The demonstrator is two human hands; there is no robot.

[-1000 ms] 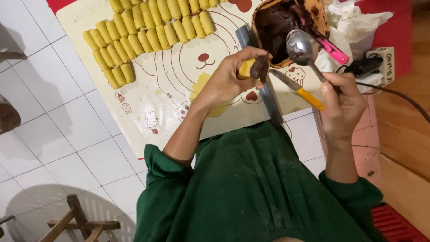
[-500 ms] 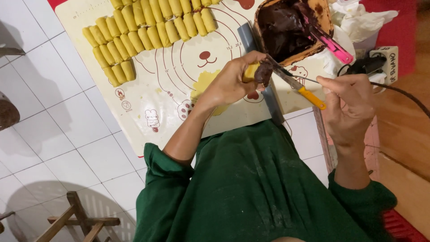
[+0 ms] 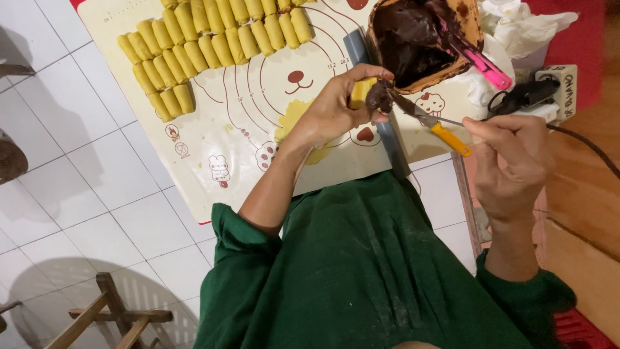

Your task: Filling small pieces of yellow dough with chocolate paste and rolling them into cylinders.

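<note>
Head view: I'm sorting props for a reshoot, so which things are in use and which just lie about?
In use: left hand, yellow dough piece, dark filling, right hand, spoon, filling bowl, baking mat.

Lying about: pink cutter, black plug, wooden stool, crumpled tissue.

**White tiles, wood and red at the edges**

The floor (image 3: 84,194) is laid with white square tiles, grey grout between them, with soft shadows at lower left. A small wooden frame (image 3: 106,317) stands at the bottom left corner. Wooden boards (image 3: 581,213) run along the right, beside red cloth (image 3: 591,39).
</note>
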